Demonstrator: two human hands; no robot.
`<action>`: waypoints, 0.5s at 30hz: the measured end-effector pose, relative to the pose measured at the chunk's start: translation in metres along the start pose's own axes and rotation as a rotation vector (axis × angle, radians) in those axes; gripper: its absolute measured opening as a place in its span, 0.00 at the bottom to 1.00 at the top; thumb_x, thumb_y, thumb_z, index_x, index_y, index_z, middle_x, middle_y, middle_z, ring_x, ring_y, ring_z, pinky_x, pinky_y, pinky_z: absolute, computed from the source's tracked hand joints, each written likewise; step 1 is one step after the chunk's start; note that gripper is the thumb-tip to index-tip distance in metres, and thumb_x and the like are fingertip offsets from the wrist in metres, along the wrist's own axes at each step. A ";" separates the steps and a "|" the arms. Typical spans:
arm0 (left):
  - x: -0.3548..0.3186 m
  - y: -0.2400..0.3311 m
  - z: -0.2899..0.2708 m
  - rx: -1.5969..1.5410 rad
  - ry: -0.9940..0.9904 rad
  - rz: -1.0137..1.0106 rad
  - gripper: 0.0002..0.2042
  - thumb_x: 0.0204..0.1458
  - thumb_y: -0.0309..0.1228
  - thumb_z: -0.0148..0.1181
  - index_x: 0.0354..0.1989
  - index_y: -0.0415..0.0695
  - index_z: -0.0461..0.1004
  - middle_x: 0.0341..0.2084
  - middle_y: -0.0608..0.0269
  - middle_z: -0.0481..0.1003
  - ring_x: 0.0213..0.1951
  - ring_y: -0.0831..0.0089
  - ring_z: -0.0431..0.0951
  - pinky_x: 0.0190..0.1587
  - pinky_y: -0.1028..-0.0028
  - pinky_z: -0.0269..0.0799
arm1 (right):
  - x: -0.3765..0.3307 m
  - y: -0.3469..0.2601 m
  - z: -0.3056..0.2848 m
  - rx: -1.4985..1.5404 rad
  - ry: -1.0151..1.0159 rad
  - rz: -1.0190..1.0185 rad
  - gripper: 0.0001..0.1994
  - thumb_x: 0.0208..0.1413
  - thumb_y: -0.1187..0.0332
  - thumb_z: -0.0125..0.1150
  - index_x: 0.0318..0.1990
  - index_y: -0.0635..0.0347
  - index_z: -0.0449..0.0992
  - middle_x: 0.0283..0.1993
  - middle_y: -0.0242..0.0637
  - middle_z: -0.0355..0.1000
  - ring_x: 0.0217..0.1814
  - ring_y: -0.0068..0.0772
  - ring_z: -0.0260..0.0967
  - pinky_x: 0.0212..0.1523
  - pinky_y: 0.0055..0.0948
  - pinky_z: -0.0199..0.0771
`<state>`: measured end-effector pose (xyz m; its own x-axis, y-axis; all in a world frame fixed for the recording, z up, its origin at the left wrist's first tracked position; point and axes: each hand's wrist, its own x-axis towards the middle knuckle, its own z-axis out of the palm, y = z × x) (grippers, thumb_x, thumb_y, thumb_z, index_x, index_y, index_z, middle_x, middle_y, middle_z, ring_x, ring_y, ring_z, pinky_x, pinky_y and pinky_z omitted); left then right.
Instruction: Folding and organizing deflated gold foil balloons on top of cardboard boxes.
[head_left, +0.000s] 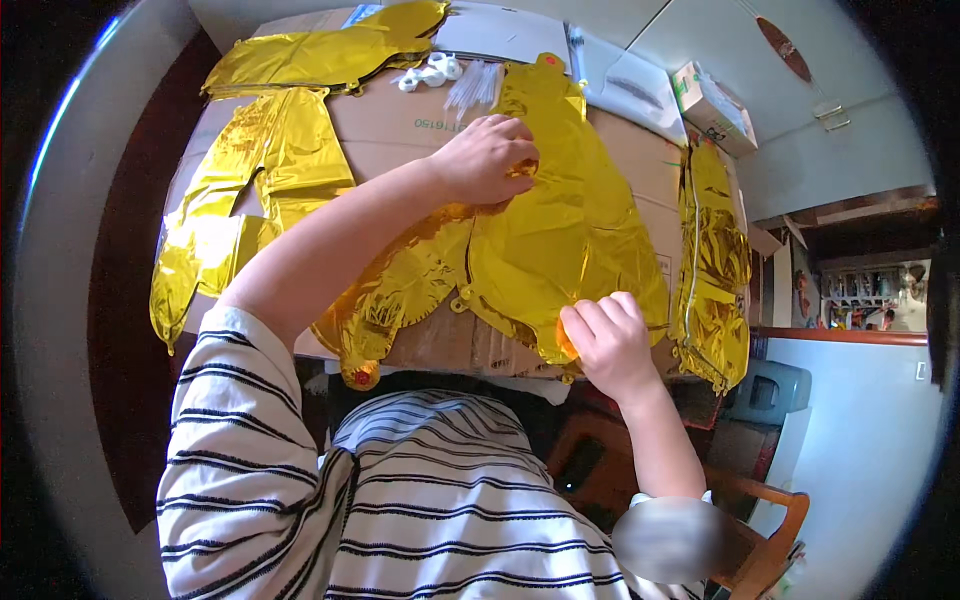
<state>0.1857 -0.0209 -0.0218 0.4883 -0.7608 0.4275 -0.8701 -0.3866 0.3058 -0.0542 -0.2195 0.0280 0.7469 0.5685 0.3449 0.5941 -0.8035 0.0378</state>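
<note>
A flat, uninflated gold foil balloon [560,230] lies spread over the middle of the cardboard-covered table, its lower part reaching the near edge. My left hand [488,160] reaches across to its upper left side, the fingers curled closed on the foil. At the balloon's near right edge, my right hand [608,342] pinches the foil between thumb and fingers, with an orange-looking bit showing beside the fingertips. A crinkled foil section [400,285] extends under my left forearm toward the near edge. Whether it belongs to the same balloon I cannot tell.
More flat gold foil balloons lie at the left [285,150], the far left [325,55] and the right [712,270]. White tape-like rolls [432,72], thin clear sticks [475,88], a clear plastic bag [625,80] and a small carton [715,108] sit along the far side. A wooden chair [775,545] stands near right.
</note>
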 end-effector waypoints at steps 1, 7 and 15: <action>0.000 -0.001 0.000 -0.021 -0.008 -0.006 0.19 0.52 0.44 0.65 0.48 0.46 0.80 0.50 0.57 0.75 0.54 0.57 0.72 0.60 0.61 0.66 | -0.001 -0.001 -0.001 0.002 -0.010 0.005 0.07 0.47 0.71 0.60 0.34 0.62 0.76 0.28 0.34 0.68 0.31 0.34 0.66 0.37 0.35 0.67; -0.002 -0.003 -0.002 -0.096 -0.040 -0.003 0.18 0.54 0.40 0.65 0.49 0.43 0.78 0.50 0.53 0.74 0.54 0.53 0.72 0.59 0.58 0.68 | -0.003 -0.005 -0.001 0.020 -0.027 0.002 0.08 0.48 0.71 0.60 0.37 0.62 0.77 0.29 0.33 0.68 0.31 0.33 0.66 0.38 0.35 0.67; -0.004 -0.003 0.001 -0.094 0.004 0.022 0.18 0.53 0.42 0.65 0.48 0.44 0.79 0.48 0.55 0.75 0.52 0.55 0.74 0.58 0.60 0.69 | -0.009 -0.012 -0.001 0.031 0.006 -0.028 0.09 0.48 0.71 0.60 0.37 0.62 0.77 0.32 0.34 0.70 0.34 0.33 0.68 0.43 0.35 0.70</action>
<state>0.1866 -0.0170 -0.0251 0.4698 -0.7665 0.4378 -0.8704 -0.3193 0.3748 -0.0683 -0.2149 0.0254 0.7277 0.5899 0.3499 0.6243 -0.7810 0.0183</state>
